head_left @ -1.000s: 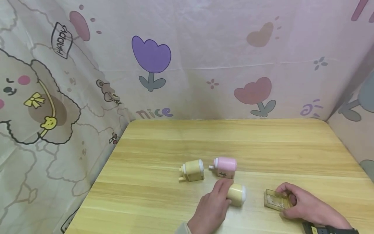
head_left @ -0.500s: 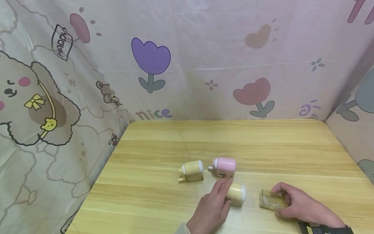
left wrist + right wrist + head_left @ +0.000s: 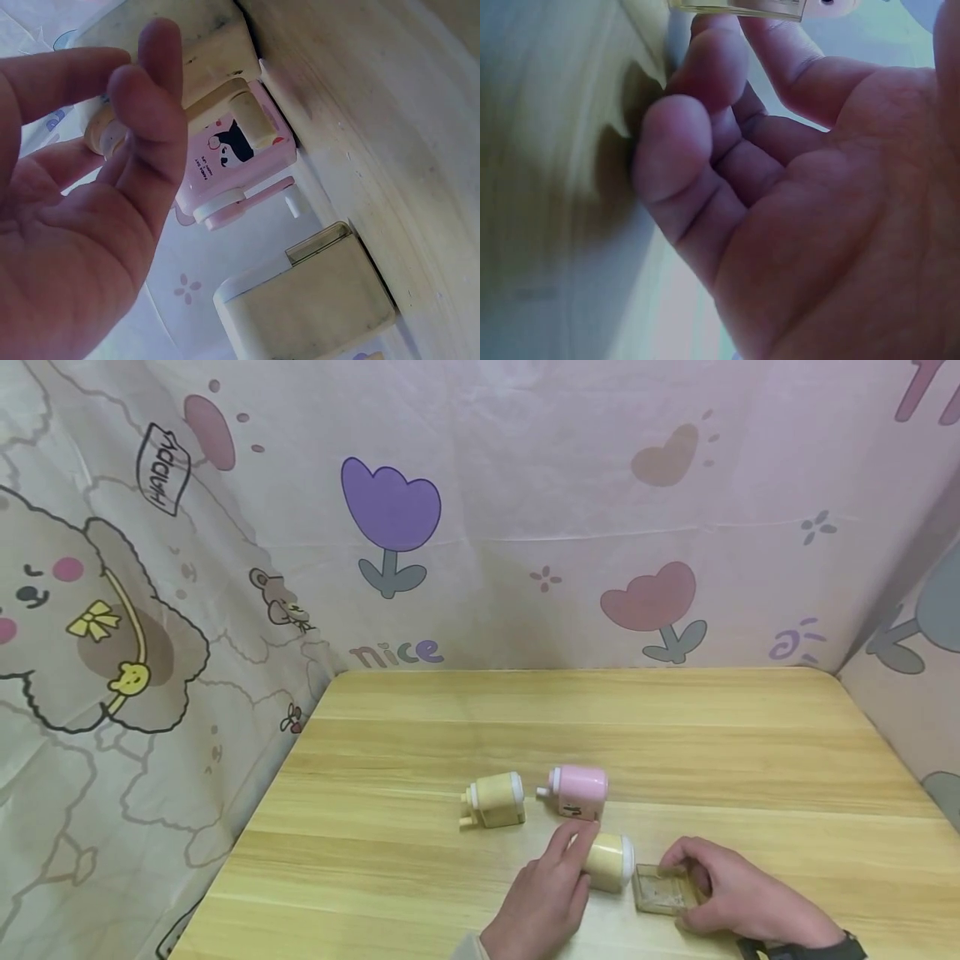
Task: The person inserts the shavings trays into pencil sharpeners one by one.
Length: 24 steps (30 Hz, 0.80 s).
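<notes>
My left hand (image 3: 546,893) grips a yellow crank pencil sharpener (image 3: 609,862) by its crank end, the white-rimmed end facing right. In the left wrist view its yellow body (image 3: 217,56) shows behind my curled fingers, with the crank handle (image 3: 251,116) sticking out. Between thumb and fingers, my right hand (image 3: 738,893) holds a clear yellowish shavings drawer (image 3: 658,893). The drawer lies low over the table, its left end right at the sharpener's white rim, with bits of shavings inside. Only the drawer's edge (image 3: 742,9) shows in the right wrist view.
Behind my left hand stands a pink crank sharpener (image 3: 582,789) with a panda print. A second yellow sharpener (image 3: 497,799) is left of it, crank pointing left. The wooden table (image 3: 375,868) meets a patterned cloth (image 3: 495,610) at its back and sides.
My right hand has moved left with the drawer, bringing it from a gap away up to the held sharpener. The left hand has kept its grip and place.
</notes>
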Tool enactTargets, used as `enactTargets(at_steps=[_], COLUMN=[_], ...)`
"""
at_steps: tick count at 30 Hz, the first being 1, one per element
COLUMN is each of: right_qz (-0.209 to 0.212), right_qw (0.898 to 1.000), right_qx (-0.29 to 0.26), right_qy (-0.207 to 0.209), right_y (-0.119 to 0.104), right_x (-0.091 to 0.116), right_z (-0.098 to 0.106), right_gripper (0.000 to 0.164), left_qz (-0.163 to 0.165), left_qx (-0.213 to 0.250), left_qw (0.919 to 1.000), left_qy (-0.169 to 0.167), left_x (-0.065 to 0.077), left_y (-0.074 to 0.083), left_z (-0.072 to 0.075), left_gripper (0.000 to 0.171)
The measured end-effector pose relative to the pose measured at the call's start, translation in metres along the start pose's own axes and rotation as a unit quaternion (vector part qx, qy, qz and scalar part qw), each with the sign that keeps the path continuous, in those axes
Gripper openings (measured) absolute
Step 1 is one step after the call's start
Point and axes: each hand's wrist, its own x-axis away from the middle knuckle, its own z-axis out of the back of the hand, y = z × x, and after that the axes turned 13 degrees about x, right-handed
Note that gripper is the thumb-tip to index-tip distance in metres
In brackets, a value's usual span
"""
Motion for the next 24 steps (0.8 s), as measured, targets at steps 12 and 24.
enactTargets(at_steps=[12, 24], right_qz=[0.023, 0.039], right_qw=[0.998, 0.997], right_qx=[0.042, 0.050], right_qy=[0.031, 0.043], right_y=[-0.006, -0.013], right_x=[-0.003, -0.009], right_z=[-0.009, -0.017], right_gripper=[0.049, 0.050], left_qz=[-0.011, -0.010], left_qx=[0.006, 0.011], left_qw=[0.9999, 0.9999], left_qy=[-0.006, -0.003], left_x=[0.000, 0.000], left_y=[-0.001, -0.002], left_z=[0.001, 0.000], left_gripper=[0.066, 0.064])
